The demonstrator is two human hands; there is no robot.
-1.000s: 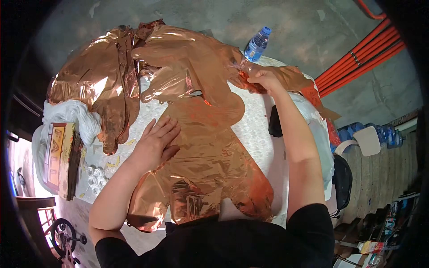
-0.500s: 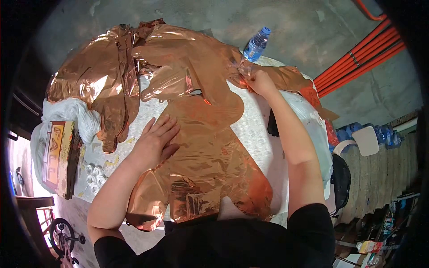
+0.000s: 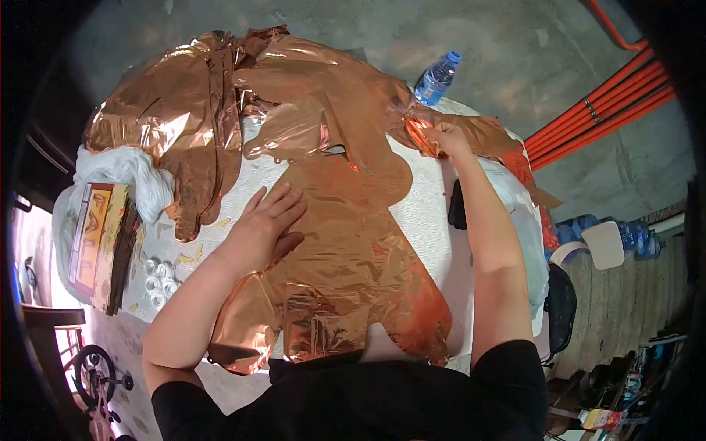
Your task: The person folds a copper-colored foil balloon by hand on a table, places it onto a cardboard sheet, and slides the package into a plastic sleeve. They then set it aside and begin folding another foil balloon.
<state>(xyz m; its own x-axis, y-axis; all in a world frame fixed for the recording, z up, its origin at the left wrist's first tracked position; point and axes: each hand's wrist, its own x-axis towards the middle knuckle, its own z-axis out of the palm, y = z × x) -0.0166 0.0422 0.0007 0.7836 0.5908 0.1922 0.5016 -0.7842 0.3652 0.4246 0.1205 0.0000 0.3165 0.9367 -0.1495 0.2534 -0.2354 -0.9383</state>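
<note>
Copper foil [image 3: 334, 242] | left hand [image 3: 266, 224] flat, right hand [image 3: 450, 140] pinching | bottle label [image 3: 429, 94] illegible

Layout of the worktop [image 3: 430, 206]. Foil sheet [image 3: 346, 250]: on the near, central part. Foil pile [image 3: 162, 110]: behind it, spread from far left towards far right. Bottle [image 3: 437, 79]: at the far rim, right of centre. Left side — rolls [image 3: 158, 283] between foil sheet and stack [image 3: 99, 246], with a plastic bag [image 3: 125, 169] behind the stack. Pipes [image 3: 596, 110]: beyond the worktop, right.
</note>
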